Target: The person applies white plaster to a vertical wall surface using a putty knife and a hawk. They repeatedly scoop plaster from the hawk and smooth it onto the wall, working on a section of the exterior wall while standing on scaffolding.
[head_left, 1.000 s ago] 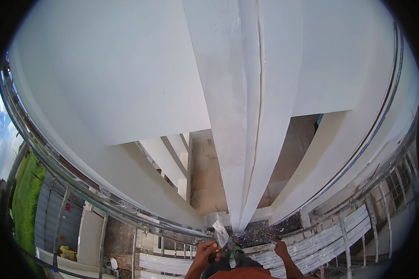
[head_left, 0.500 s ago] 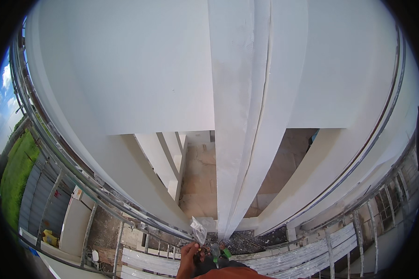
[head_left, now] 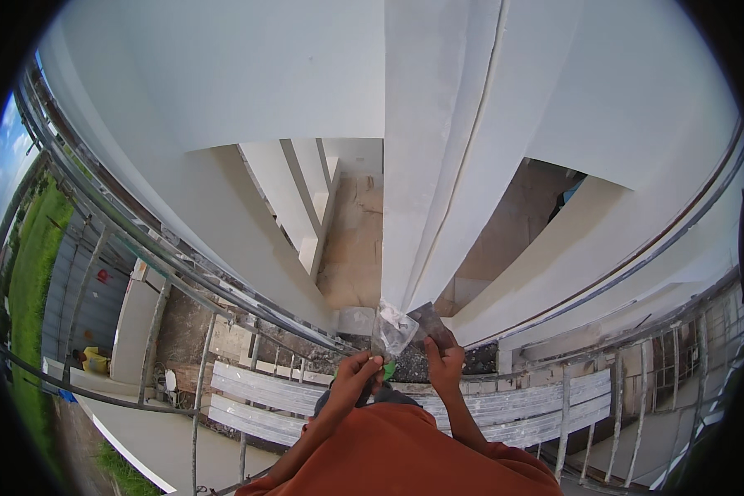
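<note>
Near the bottom centre, my left hand (head_left: 360,374) grips a putty knife (head_left: 393,329) whose blade is smeared with white paste. My right hand (head_left: 445,360) is closed on a dark, flat scraper blade (head_left: 430,321), held beside the knife so that the two overlap or nearly touch. Both tools appear in front of the lower end of a white plastered column (head_left: 422,165) with a long narrow groove along it; whether either touches it I cannot tell. My orange shirt fills the bottom middle, and my legs are mostly hidden beneath it.
I stand on paint-spattered planks (head_left: 521,409) inside metal scaffold railings (head_left: 198,372). White wall panels (head_left: 273,74) flank the column, above openings onto a dusty floor (head_left: 347,240). At the far left are corrugated sheeting (head_left: 83,281), a yellow container (head_left: 97,361) and grass (head_left: 33,273).
Both hands have risen in view and come together, the scraper now beside the loaded knife. The right hand was out of sight half a second ago. The whole view has shifted.
</note>
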### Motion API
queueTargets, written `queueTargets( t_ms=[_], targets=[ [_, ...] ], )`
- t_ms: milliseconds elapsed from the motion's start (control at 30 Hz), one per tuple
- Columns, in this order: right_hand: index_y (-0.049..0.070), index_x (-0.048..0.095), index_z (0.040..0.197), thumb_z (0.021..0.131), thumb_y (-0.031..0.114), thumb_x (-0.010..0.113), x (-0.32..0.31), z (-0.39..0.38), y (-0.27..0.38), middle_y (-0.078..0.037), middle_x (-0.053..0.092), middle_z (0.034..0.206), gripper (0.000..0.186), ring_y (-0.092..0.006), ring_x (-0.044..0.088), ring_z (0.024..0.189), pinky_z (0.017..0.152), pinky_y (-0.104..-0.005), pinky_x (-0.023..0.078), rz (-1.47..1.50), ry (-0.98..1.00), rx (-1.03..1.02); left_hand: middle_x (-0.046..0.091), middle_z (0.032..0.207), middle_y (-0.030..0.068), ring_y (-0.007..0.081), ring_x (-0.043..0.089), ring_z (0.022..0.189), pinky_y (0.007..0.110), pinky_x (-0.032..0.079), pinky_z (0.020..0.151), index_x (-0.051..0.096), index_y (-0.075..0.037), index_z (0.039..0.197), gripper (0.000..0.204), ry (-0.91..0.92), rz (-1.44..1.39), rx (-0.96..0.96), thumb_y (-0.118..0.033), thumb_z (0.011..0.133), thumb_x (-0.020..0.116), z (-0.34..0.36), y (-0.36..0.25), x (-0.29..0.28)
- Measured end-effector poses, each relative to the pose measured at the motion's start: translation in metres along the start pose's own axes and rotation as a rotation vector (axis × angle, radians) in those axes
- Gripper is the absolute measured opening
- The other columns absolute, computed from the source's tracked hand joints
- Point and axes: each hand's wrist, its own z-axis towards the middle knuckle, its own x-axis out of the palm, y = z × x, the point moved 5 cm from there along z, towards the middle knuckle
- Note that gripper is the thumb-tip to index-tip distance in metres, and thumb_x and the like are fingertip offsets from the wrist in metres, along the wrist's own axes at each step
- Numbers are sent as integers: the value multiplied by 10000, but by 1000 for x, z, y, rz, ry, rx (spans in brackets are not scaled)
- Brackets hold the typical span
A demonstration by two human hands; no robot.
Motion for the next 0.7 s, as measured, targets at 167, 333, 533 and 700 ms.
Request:
queueTargets(
  t_ms=[167, 333, 533, 700],
  targets=[
    [44, 595, 1215, 877, 21, 573, 42, -19, -66, -212, 642, 807, 340, -394, 660, 787, 841, -337, 485, -445, 681, -231, 577, 681, -1, 62, 489, 552, 224, 371, 510, 602, -8, 907, 227, 14, 154, 12, -227, 964, 591, -1, -36, 7],
    [28, 549, 1261, 954, 60, 502, 11, 1, -103, -107, 678, 1061, 312, -264, 663, 972, 1041, -438, 419, 293, 272, 391, 572, 764, 28, 72, 504, 642, 230, 424, 598, 545, -14, 994, 197, -247, 335, 355, -195, 1006, 468, -16, -65, -29],
    [-6, 563, 1181, 955, 108, 573, 33, 19, -8, -100, 645, 1105, 253, -185, 622, 1045, 899, -339, 485, 1049, 168, 459, 554, 895, 57, 96, 507, 745, 255, 433, 672, 530, 3, 1079, 226, -442, 468, 517, -166, 1018, 393, -22, -81, -36],
    [9, 593, 1023, 947, 115, 601, 89, 25, 1, -57, 649, 934, 131, -154, 648, 853, 733, -309, 532, 1192, 359, 521, 549, 865, 108, 190, 524, 710, 298, 441, 658, 530, 32, 1048, 171, -477, 896, 750, -46, 974, 398, -26, -83, -21]
  ],
)
